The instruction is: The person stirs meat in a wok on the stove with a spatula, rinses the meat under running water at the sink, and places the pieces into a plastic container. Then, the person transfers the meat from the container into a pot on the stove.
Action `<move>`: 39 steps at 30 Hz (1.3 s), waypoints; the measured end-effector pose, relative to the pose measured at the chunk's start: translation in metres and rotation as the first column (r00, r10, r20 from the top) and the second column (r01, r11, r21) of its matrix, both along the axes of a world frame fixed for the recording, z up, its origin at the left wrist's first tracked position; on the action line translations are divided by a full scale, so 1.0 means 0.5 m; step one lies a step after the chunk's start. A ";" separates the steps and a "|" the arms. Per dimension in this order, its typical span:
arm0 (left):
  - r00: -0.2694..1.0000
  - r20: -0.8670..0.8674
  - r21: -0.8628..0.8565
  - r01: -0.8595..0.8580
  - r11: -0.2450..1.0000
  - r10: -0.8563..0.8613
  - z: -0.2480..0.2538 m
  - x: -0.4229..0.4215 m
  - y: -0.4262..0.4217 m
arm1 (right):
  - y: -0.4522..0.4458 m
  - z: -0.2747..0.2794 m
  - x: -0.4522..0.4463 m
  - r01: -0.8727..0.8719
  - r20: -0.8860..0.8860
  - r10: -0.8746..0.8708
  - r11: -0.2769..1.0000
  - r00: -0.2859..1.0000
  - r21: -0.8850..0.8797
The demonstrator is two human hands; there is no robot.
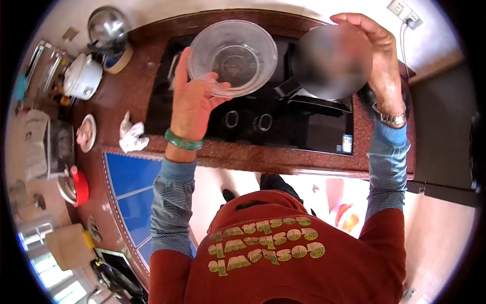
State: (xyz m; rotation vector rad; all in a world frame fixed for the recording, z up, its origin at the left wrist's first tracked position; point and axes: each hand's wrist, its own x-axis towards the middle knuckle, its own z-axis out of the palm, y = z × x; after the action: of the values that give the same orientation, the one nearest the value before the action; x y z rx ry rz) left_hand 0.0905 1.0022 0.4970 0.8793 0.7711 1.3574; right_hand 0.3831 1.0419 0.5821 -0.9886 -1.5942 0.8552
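Observation:
My left hand (pixel 195 101), with a green bangle at its wrist, holds a clear round plastic bowl (pixel 235 66) by its near-left rim. The bowl is raised above the black cooktop (pixel 298 134), its open side towards me, and it looks bare inside. My right hand (pixel 379 55), above a metal watch, is closed round the far-right edge of a round, dark, shiny disc (pixel 331 63). Its face is smeared with a reflection, so I cannot tell whether it is a lid or a shallow pan. A black handle (pixel 287 87) shows below it over the right burner.
On the red-brown counter to the left lie a crumpled white cloth (pixel 132 134) and a plate of pale meat (pixel 86 133). A white rice cooker (pixel 83 76), a metal lid (pixel 108 25) and a red-handled pot (pixel 78 186) stand farther left. A wall socket (pixel 405 12) holds a plug.

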 end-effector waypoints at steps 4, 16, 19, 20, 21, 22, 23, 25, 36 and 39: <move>0.995 0.017 -0.049 -0.095 0.994 0.096 -0.008 -0.104 -0.102 | -0.075 -0.032 -0.176 -0.175 0.005 0.175 0.976 0.985 0.128; 0.688 0.078 -0.194 -0.700 0.687 0.722 -0.106 -0.565 -0.504 | -0.285 -0.144 -0.732 -0.589 -0.074 0.591 0.769 0.803 -0.249; 0.460 0.084 -0.285 -0.839 0.464 0.884 -0.151 -0.674 -0.581 | -0.325 -0.147 -0.808 -0.624 -0.062 0.650 0.693 0.757 -0.359; 0.378 0.077 -0.308 -0.871 0.383 0.923 -0.171 -0.710 -0.609 | -0.328 -0.154 -0.823 -0.647 -0.057 0.676 0.672 0.734 -0.360; 0.317 0.077 -0.327 -0.888 0.324 0.945 -0.187 -0.743 -0.637 | -0.329 -0.164 -0.835 -0.627 -0.089 0.652 0.669 0.753 -0.398; 0.256 0.071 -0.349 -0.899 0.264 0.964 -0.202 -0.769 -0.666 | -0.327 -0.179 -0.841 -0.604 -0.121 0.623 0.663 0.773 -0.442; 0.201 0.053 -0.331 -0.921 0.207 0.978 -0.220 -0.797 -0.694 | -0.319 -0.198 -0.844 -0.643 -0.160 0.653 0.618 0.740 -0.452; 0.060 -0.018 -0.340 -0.939 0.050 0.998 -0.246 -0.847 -0.739 | -0.289 -0.248 -0.857 -0.642 -0.146 0.678 0.573 0.720 -0.508; -0.092 0.009 -0.460 -0.884 -0.077 0.996 -0.319 -1.100 -0.794 | -0.016 -0.512 -1.066 -0.386 0.662 0.437 0.892 0.608 -0.235; -0.085 0.031 -0.443 -0.894 -0.063 0.996 -0.319 -1.212 -0.785 | -0.012 -0.571 -1.093 -0.464 0.703 0.308 0.885 0.641 0.036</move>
State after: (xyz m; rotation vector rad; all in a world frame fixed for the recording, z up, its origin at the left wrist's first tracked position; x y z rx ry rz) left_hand -0.5155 0.6095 0.3374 -0.5347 1.3839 2.5281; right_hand -0.1632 1.0358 0.2967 -0.8514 -2.5620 0.5890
